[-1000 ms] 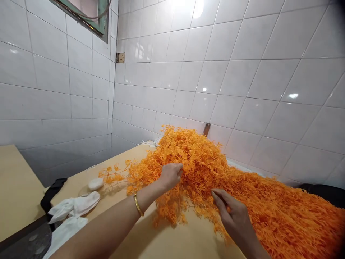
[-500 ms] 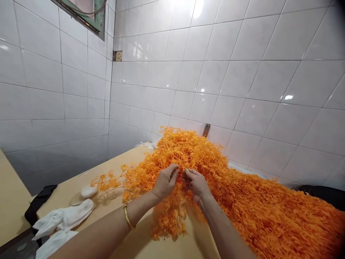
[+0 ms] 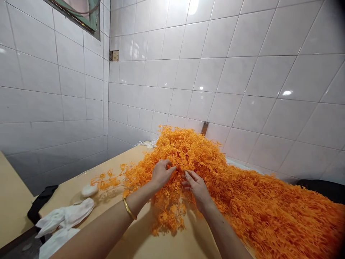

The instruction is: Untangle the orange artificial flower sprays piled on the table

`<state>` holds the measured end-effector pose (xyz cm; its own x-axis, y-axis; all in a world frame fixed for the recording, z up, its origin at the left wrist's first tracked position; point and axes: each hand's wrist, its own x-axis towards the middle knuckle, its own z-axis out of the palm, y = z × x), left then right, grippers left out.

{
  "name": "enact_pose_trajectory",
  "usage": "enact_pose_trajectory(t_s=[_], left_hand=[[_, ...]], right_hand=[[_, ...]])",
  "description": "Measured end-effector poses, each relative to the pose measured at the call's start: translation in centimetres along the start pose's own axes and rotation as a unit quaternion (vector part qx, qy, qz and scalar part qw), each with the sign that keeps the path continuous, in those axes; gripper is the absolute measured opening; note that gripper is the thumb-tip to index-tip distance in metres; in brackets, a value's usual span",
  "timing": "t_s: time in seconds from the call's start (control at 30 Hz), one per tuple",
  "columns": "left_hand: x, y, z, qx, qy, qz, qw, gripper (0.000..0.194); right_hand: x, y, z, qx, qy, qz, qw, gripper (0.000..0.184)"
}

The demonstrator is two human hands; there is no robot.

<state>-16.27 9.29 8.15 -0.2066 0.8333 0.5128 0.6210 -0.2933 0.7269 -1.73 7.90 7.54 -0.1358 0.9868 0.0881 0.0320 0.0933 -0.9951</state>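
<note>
A big heap of orange plastic sprigs (image 3: 242, 194) covers the right side of a tan wooden table (image 3: 185, 244). My left hand (image 3: 161, 173), with a gold bangle on its wrist, has its fingers curled into a clump of sprigs at the heap's near left edge. My right hand (image 3: 196, 187) sits just to its right, fingers pinched on strands of the same clump. A bunch of sprigs (image 3: 168, 216) hangs down below both hands onto the table. One single sprig (image 3: 107, 178) lies apart to the left.
White cloth gloves (image 3: 63, 219) lie at the table's left end beside a small white oval object (image 3: 88, 190). A black strap (image 3: 40, 203) hangs off the left edge. White tiled walls close in behind and to the left. A dark object (image 3: 320, 187) sits at far right.
My right hand has moved up from the lower right to meet my left hand at the clump. Both hands now work the same sprigs, slightly lower than half a second ago.
</note>
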Motion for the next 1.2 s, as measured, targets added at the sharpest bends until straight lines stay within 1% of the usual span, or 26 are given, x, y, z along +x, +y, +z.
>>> enact_pose_trajectory(t_s=[0.07, 0.1, 0.17, 0.23, 0.27, 0.3, 0.37, 0.4, 0.43, 0.47, 0.53, 0.6, 0.67, 0.77, 0.9, 0.97, 1.03, 1.1, 1.2], left_hand=[[0.0, -0.1, 1.3, -0.019, -0.063, 0.03, 0.997, 0.019], [-0.3, 0.0, 2.1, -0.027, -0.083, 0.05, 0.995, 0.02], [-1.0, 0.1, 3.3, -0.04, -0.115, 0.092, 0.988, 0.022], [-1.9, 0.1, 3.8, -0.052, -0.135, 0.132, 0.981, 0.023], [-2.2, 0.0, 3.8, -0.055, -0.132, 0.146, 0.979, 0.023], [-2.4, 0.0, 3.5, -0.053, -0.115, 0.154, 0.98, 0.025], [-2.4, -0.1, 2.5, -0.025, -0.055, 0.16, 0.985, 0.027], [-2.1, -0.1, 2.0, 0.005, -0.027, 0.166, 0.986, 0.028], [-1.6, -0.1, 1.4, 0.044, -0.011, 0.178, 0.983, 0.027], [-0.9, -0.1, 1.0, 0.088, -0.009, 0.196, 0.977, 0.027], [0.8, -0.1, 0.5, 0.178, -0.043, 0.234, 0.955, 0.027], [2.6, -0.2, 0.6, 0.25, -0.091, 0.242, 0.933, 0.026], [4.0, -0.6, 1.2, 0.289, -0.122, 0.232, 0.921, 0.023], [4.9, -1.3, 2.1, 0.301, -0.128, 0.231, 0.916, 0.023], [4.7, -1.6, 2.4, 0.301, -0.124, 0.252, 0.911, 0.021], [4.5, -1.5, 2.2, 0.298, -0.126, 0.265, 0.908, 0.023], [4.2, -1.3, 1.8, 0.295, -0.135, 0.279, 0.904, 0.025], [3.6, -1.1, 1.3, 0.283, -0.148, 0.293, 0.901, 0.028], [2.4, -0.5, 0.0, 0.205, -0.18, 0.303, 0.913, 0.028]], right_hand=[[0.2, -0.1, 0.4, 0.015, -0.006, -0.028, 0.999, 0.04], [0.4, -0.1, 0.8, 0.029, -0.014, -0.041, 0.999, 0.037], [1.0, 0.0, 1.4, 0.068, -0.028, -0.048, 0.996, 0.03], [1.7, 0.2, 1.7, 0.102, -0.022, -0.035, 0.994, 0.026], [1.9, 0.3, 1.7, 0.112, -0.012, -0.026, 0.993, 0.026], [2.1, 0.4, 1.6, 0.118, 0.001, -0.021, 0.993, 0.027], [2.2, 0.4, 1.1, 0.122, 0.023, -0.015, 0.992, 0.027], [2.2, 0.4, 0.8, 0.123, 0.033, -0.014, 0.992, 0.027], [2.1, 0.2, 0.6, 0.126, 0.042, -0.012, 0.991, 0.027], [2.0, 0.0, 0.4, 0.13, 0.049, -0.011, 0.99, 0.027], [1.6, -0.5, 0.2, 0.147, 0.056, -0.007, 0.988, 0.027], [1.2, -1.2, 0.3, 0.173, 0.061, -0.008, 0.983, 0.027], [0.6, -1.8, 0.4, 0.188, 0.062, -0.016, 0.98, 0.026], [-0.4, -2.3, 0.2, 0.164, 0.05, -0.035, 0.985, 0.026], [-2.0, -2.4, -0.9, 0.103, 0.019, -0.104, 0.989, 0.026], [-2.4, -2.3, -1.8, 0.112, 0.034, -0.122, 0.986, 0.021], [-2.3, -2.0, -3.0, 0.164, 0.086, -0.104, 0.977, 0.014], [-1.9, -1.8, -4.3, 0.221, 0.13, -0.066, 0.964, 0.02], [-1.4, -1.3, -6.1, 0.256, 0.14, -0.018, 0.956, 0.022]])
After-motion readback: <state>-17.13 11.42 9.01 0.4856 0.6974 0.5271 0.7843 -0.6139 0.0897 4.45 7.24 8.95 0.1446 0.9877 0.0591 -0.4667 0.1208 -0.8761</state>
